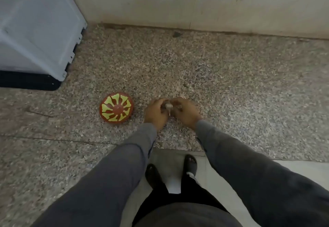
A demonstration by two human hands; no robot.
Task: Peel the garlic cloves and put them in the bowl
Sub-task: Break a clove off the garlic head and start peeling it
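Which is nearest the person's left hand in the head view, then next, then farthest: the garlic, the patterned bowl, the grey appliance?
1. Garlic: held between the left hand and the right.
2. Bowl: on the counter, just left of the hand.
3. Grey appliance: far upper-left corner.

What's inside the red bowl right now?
The bowl shows only its red and yellow pattern; no cloves visible. Both hands hold the garlic beside it.

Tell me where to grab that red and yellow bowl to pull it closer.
Take the bowl by its rim, coming from its right, the side nearest the left hand. It sits upright and open on the counter, leaving the rim free all round.
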